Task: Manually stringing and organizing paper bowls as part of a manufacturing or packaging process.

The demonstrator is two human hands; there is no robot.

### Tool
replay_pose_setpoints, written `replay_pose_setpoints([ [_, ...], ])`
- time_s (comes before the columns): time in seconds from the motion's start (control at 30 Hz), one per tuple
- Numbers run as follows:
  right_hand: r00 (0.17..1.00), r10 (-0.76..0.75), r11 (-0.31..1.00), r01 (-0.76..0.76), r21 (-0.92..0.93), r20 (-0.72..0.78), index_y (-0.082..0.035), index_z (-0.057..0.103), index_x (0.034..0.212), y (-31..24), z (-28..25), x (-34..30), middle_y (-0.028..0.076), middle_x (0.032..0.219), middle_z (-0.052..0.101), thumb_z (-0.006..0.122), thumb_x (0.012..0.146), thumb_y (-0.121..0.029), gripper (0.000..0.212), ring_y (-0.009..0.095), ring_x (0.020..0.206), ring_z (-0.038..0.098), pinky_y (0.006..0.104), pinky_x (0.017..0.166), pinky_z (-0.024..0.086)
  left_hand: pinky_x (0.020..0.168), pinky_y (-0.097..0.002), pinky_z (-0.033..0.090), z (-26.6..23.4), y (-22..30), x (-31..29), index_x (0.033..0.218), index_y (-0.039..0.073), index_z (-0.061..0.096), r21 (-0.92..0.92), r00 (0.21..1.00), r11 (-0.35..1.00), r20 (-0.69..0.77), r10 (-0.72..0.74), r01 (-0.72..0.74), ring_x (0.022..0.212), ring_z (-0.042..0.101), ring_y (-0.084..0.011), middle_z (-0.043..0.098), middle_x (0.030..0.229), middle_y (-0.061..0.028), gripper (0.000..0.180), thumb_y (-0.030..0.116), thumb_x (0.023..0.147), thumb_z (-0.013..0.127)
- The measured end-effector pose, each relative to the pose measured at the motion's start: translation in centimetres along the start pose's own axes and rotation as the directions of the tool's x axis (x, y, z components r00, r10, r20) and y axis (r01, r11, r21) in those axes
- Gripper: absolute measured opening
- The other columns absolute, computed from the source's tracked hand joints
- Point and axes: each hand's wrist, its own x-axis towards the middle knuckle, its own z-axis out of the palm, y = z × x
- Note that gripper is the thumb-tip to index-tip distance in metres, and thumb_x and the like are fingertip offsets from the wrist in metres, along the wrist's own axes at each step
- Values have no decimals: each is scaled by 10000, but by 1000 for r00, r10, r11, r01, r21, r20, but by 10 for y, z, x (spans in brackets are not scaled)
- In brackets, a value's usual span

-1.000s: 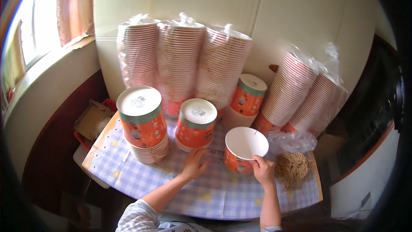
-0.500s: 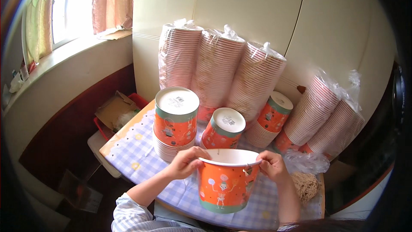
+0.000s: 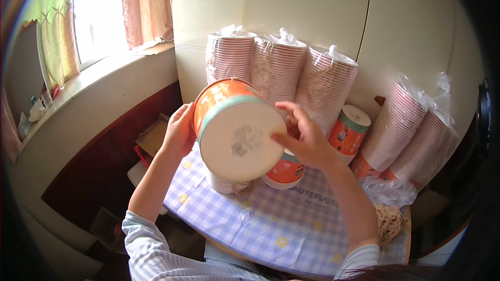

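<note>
Orange paper bucket with a green band and round white base (image 3: 239,134) is raised between my hands, its long axis tilted, base toward me, rim away to the upper left. My left hand (image 3: 180,131) grips it near the rim, so it lies rightward of that hand. It lies leftward of my right hand (image 3: 310,138), which is open, thumb overlapping the base's edge; I cannot tell if it touches.

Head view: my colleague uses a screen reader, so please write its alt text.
A person holds an orange bucket tipped, white base toward the camera, left hand gripping its side, slightly blurred right hand open at the base. Plastic-wrapped bucket stacks and, at right, tan string sit on a blue-checked tablecloth.
</note>
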Motion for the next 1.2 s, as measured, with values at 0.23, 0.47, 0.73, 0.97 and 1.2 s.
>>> replay_pose_setpoints([
  [0.23,944,295,882,-208,423,-151,-35,388,1071,15,16,47,-5,679,509,560,853,-131,294,24,512,400,181,433,303,981,-308,305,-12,-14,15,1261,44,353,146,985,980,129,119,-137,1168,390,-180,404,1269,-97,467,364,925,404],
  [0.47,921,315,860,-174,480,-231,-65,396,1016,41,43,66,-9,670,490,535,862,-113,213,21,452,360,186,369,258,1013,-294,224,-28,-33,13,1361,52,166,374,944,888,289,161,-266,1241,283,-168,350,1305,-82,761,445,831,545],
  [0.73,923,326,895,-232,382,-203,-14,492,976,79,38,85,25,764,555,593,824,-144,224,73,662,498,216,592,423,1055,-363,189,-34,-66,16,1383,69,16,438,876,780,387,286,-448,1292,207,-229,224,1382,-131,1165,347,582,815],
  [0.97,965,232,908,-169,383,-124,0,466,1052,82,52,66,40,819,544,617,822,-217,350,82,720,493,220,640,430,1048,-373,226,-46,-84,10,1379,70,8,471,912,790,311,267,-392,1281,238,-242,241,1369,-158,1141,267,596,814],
  [1.2,974,214,934,-181,308,-75,30,418,1143,117,56,57,64,897,551,671,772,-345,585,114,820,522,239,745,444,1043,-378,238,-52,-94,8,1380,69,12,515,928,783,309,209,-348,1274,255,-250,253,1363,-163,1117,254,610,800],
])
